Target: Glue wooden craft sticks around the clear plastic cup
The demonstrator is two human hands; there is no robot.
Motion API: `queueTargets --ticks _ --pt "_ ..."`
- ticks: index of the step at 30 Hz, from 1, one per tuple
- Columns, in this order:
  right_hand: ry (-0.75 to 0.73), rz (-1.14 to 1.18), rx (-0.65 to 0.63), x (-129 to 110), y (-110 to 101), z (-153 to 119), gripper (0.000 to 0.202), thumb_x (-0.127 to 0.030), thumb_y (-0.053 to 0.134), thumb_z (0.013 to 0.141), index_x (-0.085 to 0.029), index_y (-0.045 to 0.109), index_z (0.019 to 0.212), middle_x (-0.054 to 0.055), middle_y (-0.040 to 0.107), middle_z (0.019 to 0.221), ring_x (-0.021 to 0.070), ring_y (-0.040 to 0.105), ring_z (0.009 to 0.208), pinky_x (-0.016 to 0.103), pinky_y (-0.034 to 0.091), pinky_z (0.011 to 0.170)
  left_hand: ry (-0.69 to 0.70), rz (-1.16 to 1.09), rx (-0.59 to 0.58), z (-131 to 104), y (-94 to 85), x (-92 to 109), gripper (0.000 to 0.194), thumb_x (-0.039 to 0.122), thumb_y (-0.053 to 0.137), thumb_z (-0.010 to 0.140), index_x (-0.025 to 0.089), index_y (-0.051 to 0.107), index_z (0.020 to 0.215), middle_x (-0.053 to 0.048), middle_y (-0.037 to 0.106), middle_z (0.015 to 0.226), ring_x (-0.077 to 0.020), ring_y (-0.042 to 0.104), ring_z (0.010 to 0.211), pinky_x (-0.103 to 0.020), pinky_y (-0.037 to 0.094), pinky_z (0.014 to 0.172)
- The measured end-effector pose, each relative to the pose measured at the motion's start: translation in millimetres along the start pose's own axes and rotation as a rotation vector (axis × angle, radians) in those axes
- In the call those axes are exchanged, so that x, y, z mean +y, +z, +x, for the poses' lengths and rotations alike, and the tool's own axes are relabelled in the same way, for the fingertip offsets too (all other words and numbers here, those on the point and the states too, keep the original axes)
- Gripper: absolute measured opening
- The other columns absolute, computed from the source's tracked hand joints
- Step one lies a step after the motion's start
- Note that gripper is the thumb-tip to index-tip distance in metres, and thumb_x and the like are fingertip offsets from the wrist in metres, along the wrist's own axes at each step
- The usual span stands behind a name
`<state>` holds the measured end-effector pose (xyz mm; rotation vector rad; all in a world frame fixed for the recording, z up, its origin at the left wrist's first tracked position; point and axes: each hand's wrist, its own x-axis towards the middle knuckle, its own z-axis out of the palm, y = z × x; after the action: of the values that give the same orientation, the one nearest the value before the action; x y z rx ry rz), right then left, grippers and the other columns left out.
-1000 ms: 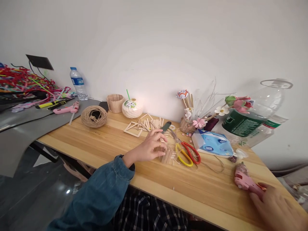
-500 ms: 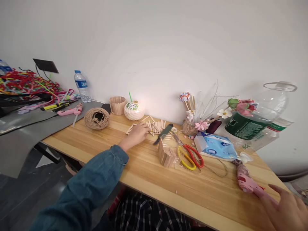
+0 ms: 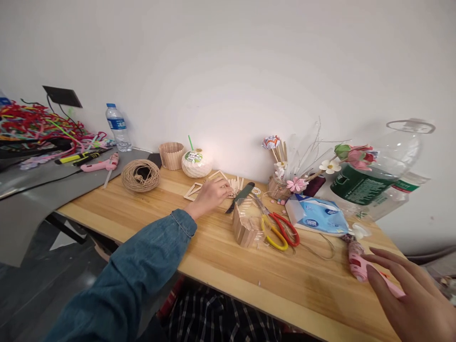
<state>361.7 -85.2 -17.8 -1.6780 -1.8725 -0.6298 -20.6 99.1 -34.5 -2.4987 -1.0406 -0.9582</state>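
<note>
My left hand (image 3: 213, 194) is over a pile of short wooden craft sticks (image 3: 236, 184), its fingers bent and pressed together; whatever is between the fingertips is hidden. Beside it lies a dark green-handled cutter or knife (image 3: 244, 194). A cup-like holder made of wooden sticks (image 3: 245, 228) is just right of that, touching scissors (image 3: 280, 230) with one yellow and one red handle. At the right edge, my right hand (image 3: 409, 289) hovers with fingers apart above the handle of a pink glue gun (image 3: 359, 267), which rests on the table.
Twine (image 3: 140, 175), a round stick holder (image 3: 171, 156) and a white coconut with a straw (image 3: 196, 163) stand left. Flowers (image 3: 295, 184), a tissue pack (image 3: 317, 216) and a large plastic bottle (image 3: 370, 185) fill the right. Another pink glue gun (image 3: 101, 164) lies far left.
My left hand has shifted slightly right over the sticks. My right hand has risen and moved left towards the glue gun, its fingers now more spread. The view has turned slightly.
</note>
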Motion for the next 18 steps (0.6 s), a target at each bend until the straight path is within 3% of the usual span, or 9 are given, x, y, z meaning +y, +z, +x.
queueTargets --ticks 3,4,6,7,10,13,18 --pt "-0.017 0.148 0.052 -35 -12 19 0.03 -0.05 0.04 0.086 -0.027 0.059 0.088 0.004 0.066 0.101 0.0208 0.065 0.086 0.029 0.053 0.053 -0.079 -0.034 0.186 15 -22.4 13 0.021 0.023 0.048 0.091 0.015 0.067 0.087 -0.008 0.067 0.086 -0.0182 0.055 0.088 -0.032 0.047 0.075" --pt "-0.024 0.202 0.024 -47 -16 25 0.029 -0.049 0.042 0.086 -0.027 0.06 0.086 0.003 0.067 0.099 0.0195 0.066 0.084 0.027 0.053 0.051 -0.084 -0.108 0.33 20 -32.1 21 0.018 0.024 0.052 0.088 0.016 0.068 0.084 -0.006 0.067 0.082 -0.0176 0.056 0.085 -0.031 0.048 0.075" --pt "0.021 0.296 0.022 -69 -22 36 0.027 -0.047 0.047 0.086 -0.025 0.06 0.095 0.003 0.067 0.091 0.0163 0.066 0.071 0.025 0.052 0.05 -0.005 -0.255 0.493 30 -52.4 42 0.011 0.023 0.059 0.084 0.017 0.068 0.081 -0.004 0.068 0.076 -0.0171 0.056 0.083 -0.031 0.049 0.075" --pt "0.039 0.344 0.019 -79 -24 41 0.028 -0.046 0.049 0.085 -0.025 0.059 0.101 0.003 0.067 0.086 0.0154 0.065 0.067 0.025 0.052 0.05 0.046 -0.321 0.498 34 -61.8 54 0.009 0.022 0.061 0.083 0.017 0.068 0.08 -0.004 0.068 0.074 -0.0171 0.056 0.083 -0.031 0.05 0.075" --pt "0.0 0.526 0.035 -107 -27 49 0.035 -0.041 0.054 0.085 -0.025 0.053 0.116 0.004 0.068 0.087 0.0147 0.065 0.065 0.026 0.055 0.056 0.207 -0.475 0.37 38 -81.0 92 0.01 0.021 0.062 0.082 0.018 0.069 0.076 -0.002 0.07 0.073 -0.0178 0.057 0.087 -0.031 0.051 0.078" --pt "-0.143 0.557 0.077 -129 -26 54 0.034 -0.037 0.055 0.087 -0.025 0.05 0.118 0.005 0.068 0.09 0.0138 0.065 0.064 0.027 0.056 0.061 0.28 -0.535 0.217 35 -82.4 117 0.014 0.022 0.059 0.084 0.018 0.071 0.077 -0.003 0.071 0.075 -0.0186 0.057 0.092 -0.03 0.051 0.081" --pt "-0.347 0.418 0.093 -142 -19 60 0.015 -0.025 0.052 0.089 -0.022 0.056 0.104 0.002 0.07 0.082 0.0127 0.067 0.065 0.023 0.054 0.062 0.244 -0.675 0.048 25 -66.2 123 0.015 0.015 0.058 0.084 0.014 0.072 0.081 -0.005 0.073 0.083 -0.018 0.057 0.095 -0.03 0.05 0.084"
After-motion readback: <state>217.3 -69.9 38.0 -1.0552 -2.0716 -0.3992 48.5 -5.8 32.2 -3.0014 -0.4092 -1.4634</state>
